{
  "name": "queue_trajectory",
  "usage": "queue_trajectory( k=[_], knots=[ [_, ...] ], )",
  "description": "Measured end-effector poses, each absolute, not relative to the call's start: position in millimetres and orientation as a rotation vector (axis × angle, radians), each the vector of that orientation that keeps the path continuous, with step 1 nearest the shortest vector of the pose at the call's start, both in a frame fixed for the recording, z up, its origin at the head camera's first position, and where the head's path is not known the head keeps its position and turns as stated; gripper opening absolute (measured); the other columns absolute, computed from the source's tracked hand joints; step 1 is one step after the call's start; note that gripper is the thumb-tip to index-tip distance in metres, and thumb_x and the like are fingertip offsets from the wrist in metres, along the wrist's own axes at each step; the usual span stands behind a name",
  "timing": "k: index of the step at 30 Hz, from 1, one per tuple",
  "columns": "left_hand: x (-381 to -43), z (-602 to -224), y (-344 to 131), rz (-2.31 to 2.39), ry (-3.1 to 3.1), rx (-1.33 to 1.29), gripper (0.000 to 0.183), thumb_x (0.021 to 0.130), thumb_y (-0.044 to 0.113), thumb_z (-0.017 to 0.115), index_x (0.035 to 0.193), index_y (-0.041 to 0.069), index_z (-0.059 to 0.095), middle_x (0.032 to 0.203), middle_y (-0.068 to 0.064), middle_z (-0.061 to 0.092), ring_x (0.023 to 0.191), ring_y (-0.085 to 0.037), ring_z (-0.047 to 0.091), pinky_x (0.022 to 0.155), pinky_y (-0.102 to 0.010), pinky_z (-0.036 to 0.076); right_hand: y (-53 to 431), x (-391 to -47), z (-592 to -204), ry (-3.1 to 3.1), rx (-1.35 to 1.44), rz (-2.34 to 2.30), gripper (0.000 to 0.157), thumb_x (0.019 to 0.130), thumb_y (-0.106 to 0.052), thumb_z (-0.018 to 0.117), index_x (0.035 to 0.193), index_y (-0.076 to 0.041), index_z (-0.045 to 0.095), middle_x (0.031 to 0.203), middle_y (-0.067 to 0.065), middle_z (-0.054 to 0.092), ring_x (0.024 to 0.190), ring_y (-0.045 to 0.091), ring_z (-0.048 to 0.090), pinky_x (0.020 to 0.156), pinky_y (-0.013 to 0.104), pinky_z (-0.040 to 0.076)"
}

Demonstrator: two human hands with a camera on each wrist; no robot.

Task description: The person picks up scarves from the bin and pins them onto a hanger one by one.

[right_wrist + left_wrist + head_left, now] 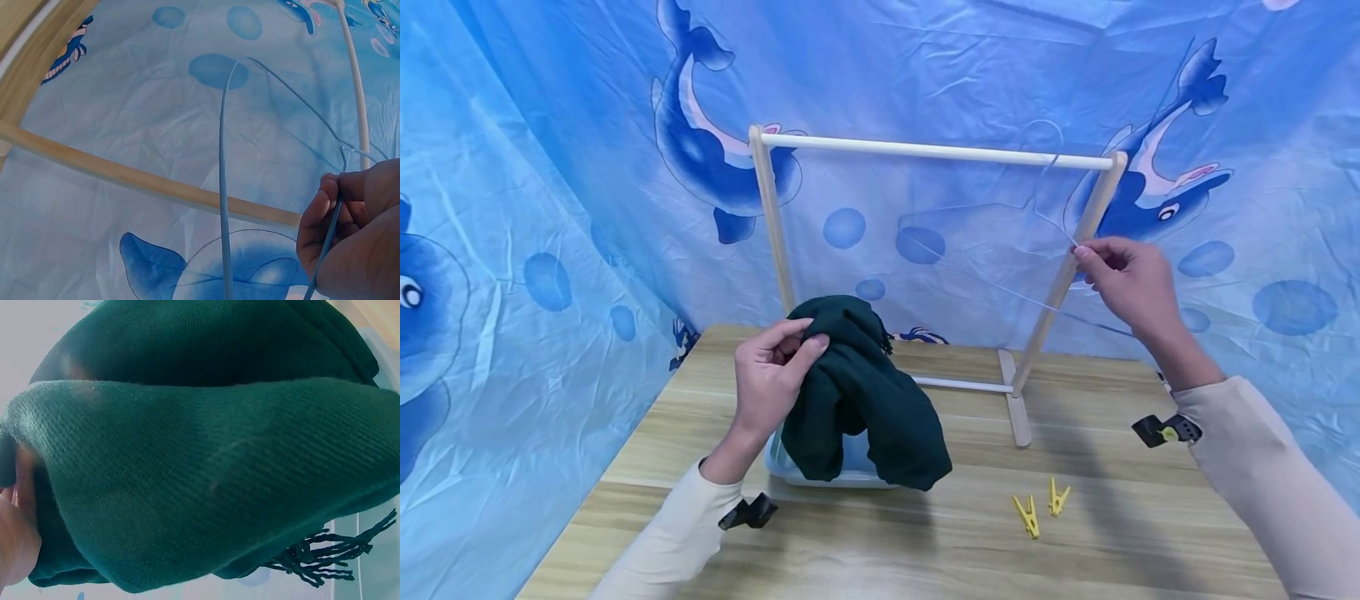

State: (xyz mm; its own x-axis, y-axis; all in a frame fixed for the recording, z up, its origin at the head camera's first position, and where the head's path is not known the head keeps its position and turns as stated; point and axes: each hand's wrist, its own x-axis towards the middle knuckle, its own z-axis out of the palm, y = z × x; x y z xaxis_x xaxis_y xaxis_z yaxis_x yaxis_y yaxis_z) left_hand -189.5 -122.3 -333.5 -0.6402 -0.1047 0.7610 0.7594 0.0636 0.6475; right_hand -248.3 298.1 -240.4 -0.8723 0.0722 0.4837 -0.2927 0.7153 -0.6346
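My left hand [771, 371] pinches a bunched dark green scarf [865, 392] between thumb and fingers, holding it up over a pale plastic tray [786, 471]. In the left wrist view the knitted scarf [206, 469] fills most of the picture, with a fringe [319, 556] at lower right and part of the hand at the left edge. My right hand [1131, 279] pinches the shoulder of a thin light-blue wire hanger [1033, 212], beside the rack's right post. The hanger's hook overlaps the top bar in the head view. In the right wrist view the hanger wire [224, 187] passes through the fingers.
A wooden rack with a white top bar [925, 151] stands toward the back of the wooden table [955, 550]. Two yellow clothespins [1027, 517] lie at the front right of the rack. A blue dolphin-print curtain [587, 125] surrounds the table.
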Motion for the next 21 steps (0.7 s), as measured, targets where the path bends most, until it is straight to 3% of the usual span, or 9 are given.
queue_trajectory(
  k=[9,21],
  knots=[
    [-184,-334,-119,-1.698,-1.66,-0.718,0.02,0.087,-0.013,0.068,0.106,-0.008,0.074,0.075,0.006,0.066,0.058,-0.008,0.053,0.05,-0.021,0.037,298,-240,-234,-2.384,0.193,1.061,0.045,0.103,-0.041,0.059,0.123,-0.002,0.072,0.088,-0.015,0.064,0.079,0.012,0.063,0.065,0.014,0.051],
    [-181,-330,-119,-1.657,-1.721,-0.728,0.018,0.089,-0.007,0.071,0.106,-0.009,0.074,0.075,0.005,0.065,0.059,-0.01,0.053,0.05,-0.021,0.038,296,-230,-239,-2.344,0.34,1.043,0.034,0.102,-0.03,0.064,0.117,-0.002,0.075,0.083,-0.021,0.067,0.071,0.008,0.06,0.06,0.014,0.049]
  ],
)
